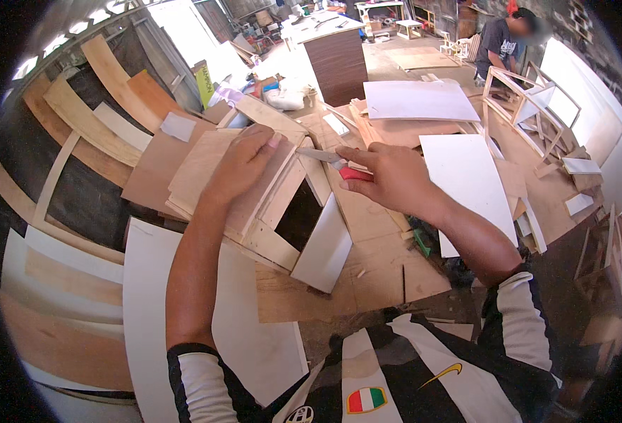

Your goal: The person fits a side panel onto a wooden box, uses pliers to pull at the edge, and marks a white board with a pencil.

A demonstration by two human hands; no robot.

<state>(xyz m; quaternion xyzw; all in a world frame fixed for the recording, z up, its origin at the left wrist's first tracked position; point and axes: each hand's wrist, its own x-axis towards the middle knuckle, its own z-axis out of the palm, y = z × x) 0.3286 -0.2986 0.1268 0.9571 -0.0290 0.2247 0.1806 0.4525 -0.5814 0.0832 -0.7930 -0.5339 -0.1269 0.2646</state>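
Head view: left hand (244, 166) flat on wooden box (283, 211), right hand (388, 176) gripping red-handled knife (336, 163), amid workshop boards.

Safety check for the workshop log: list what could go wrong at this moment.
The knife in the right hand points its blade toward the left hand pressing on the wooden box; a slip could cut those fingers. The box sits on loose stacked boards, so it might shift under pressure.

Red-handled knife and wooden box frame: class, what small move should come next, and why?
Probably draw the red-handled knife along the top edge of the wooden box frame. The right hand already holds its blade at that edge, and the left hand presses flat on the plywood sheet, steadying the work.
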